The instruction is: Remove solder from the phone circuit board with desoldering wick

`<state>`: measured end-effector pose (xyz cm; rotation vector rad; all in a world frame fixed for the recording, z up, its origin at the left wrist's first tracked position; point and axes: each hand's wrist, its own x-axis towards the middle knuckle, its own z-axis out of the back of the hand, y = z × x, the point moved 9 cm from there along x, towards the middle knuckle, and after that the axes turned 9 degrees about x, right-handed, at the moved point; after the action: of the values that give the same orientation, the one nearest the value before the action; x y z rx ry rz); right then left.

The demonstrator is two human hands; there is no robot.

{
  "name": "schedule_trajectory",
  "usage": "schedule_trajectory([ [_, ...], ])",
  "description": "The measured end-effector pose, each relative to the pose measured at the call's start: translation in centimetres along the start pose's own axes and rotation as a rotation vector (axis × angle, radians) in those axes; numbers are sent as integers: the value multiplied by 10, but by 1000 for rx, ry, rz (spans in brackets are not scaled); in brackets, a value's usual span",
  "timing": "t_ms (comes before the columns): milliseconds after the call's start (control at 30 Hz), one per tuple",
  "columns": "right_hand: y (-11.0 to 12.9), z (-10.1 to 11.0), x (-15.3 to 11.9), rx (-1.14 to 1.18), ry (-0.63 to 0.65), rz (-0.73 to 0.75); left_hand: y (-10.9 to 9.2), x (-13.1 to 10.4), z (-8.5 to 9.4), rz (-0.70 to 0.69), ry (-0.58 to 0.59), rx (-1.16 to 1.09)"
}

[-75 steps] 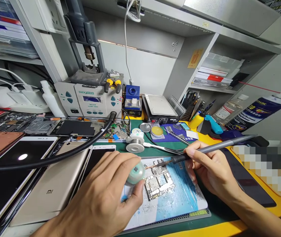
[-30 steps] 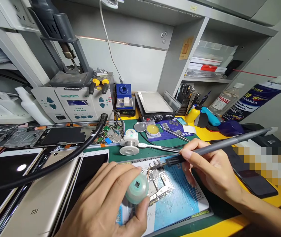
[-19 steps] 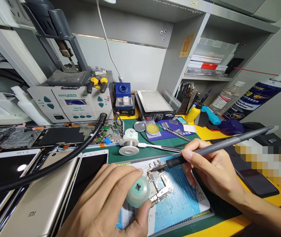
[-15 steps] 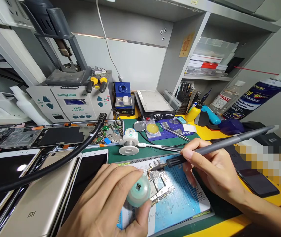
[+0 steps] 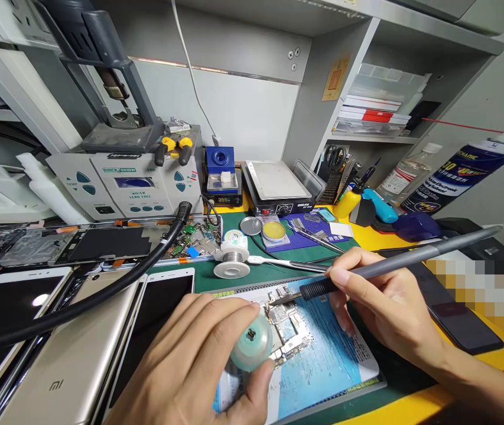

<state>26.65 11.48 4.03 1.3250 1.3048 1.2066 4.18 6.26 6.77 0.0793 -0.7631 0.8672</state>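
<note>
From here, the left hand pinches one green spool; the right hand has fingers clamped on one soldering iron, tip at (touching, perhaps) one circuit board, right of two white phones.

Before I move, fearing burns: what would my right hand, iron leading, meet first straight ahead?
Probably the circuit board at the tip of the iron, then the left hand; depth is unclear.
</note>
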Motion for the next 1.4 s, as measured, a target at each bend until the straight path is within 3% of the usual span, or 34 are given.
schedule_trajectory([
  [1400, 1, -1, 0, -42, 16, 36, 17, 5, 4, 34, -10, 95],
])
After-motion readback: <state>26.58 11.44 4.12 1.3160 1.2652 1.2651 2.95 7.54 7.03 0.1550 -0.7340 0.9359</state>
